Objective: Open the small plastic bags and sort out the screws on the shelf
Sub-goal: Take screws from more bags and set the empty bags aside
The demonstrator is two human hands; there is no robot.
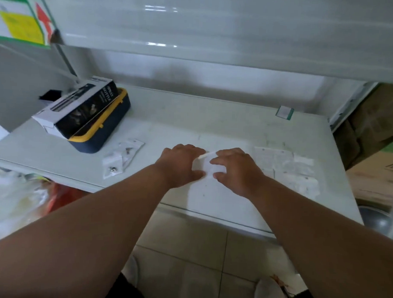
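Observation:
My left hand (179, 164) and my right hand (235, 170) meet over the middle of the white shelf (214, 125). Between their fingers they pinch one small clear plastic bag (207, 163), each hand on one side of it. What the bag holds is hidden by my fingers. To the left lie a few more small bags with dark screws (120, 158) inside. To the right several flat, seemingly empty bags (286, 167) lie spread on the shelf.
A black-and-white spray bottle carton (81, 109) rests on a navy and yellow case (102, 127) at the shelf's left. A small green-edged tag (284, 112) lies at the back right. Cardboard boxes (373, 173) stand at the right, plastic bags (15, 198) below left.

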